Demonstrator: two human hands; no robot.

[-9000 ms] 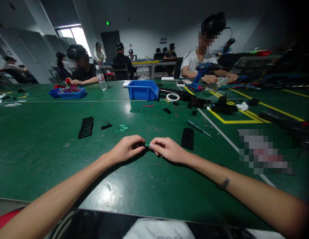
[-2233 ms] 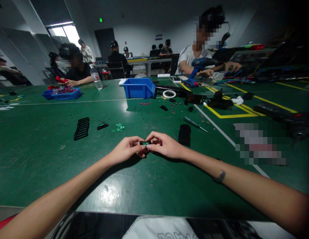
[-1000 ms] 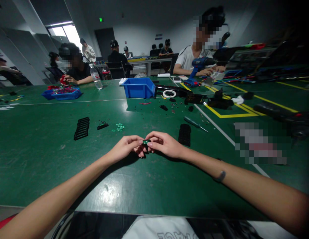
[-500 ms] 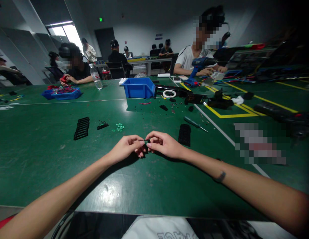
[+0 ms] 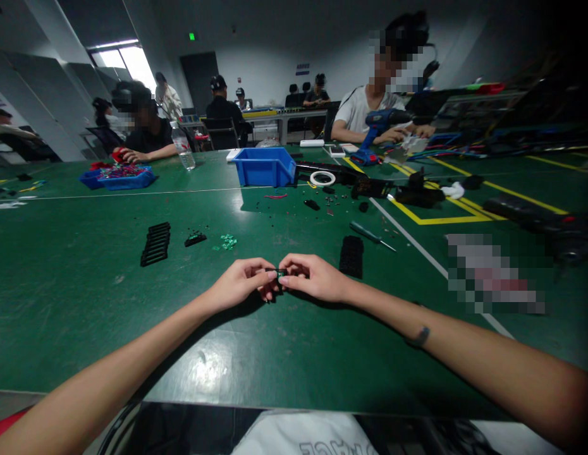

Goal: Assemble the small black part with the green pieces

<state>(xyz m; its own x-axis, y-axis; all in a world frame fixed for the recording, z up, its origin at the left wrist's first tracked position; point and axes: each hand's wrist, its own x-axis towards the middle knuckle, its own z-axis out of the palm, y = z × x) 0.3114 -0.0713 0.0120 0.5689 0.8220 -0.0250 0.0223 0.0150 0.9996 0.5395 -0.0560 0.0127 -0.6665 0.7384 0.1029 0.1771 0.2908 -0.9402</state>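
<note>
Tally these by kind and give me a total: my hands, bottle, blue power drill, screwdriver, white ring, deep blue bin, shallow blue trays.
Hands (left hand, right hand): 2
Bottle: 1
Blue power drill: 1
Screwdriver: 1
White ring: 1
Deep blue bin: 1
Shallow blue trays: 2
Total: 9

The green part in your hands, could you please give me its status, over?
Left hand and right hand closed on green part. Part mostly hidden by fingers. Black stack just beyond right wrist, not between hands.
</note>
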